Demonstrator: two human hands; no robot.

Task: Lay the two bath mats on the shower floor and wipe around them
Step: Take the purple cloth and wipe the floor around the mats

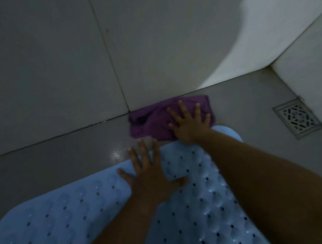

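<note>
Head view: While the pale blue perforated rubber bath mat (207, 194) lies flat, wiping is under way.
Left hand (149, 171): spread, pressed on mat edge.
Right hand (189, 122): flat on crumpled purple cloth (152, 120), beyond the mat's far edge, against the wall.

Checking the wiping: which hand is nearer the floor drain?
Right. The right hand presses the purple cloth closer to the floor drain; the left hand rests on the blue mat, farther.

The gray shower floor (239, 102) holds a blue bath mat (207, 203) with little holes, a purple cloth (152, 120) by the wall — and a metal drain (297, 117) in the corner.
</note>
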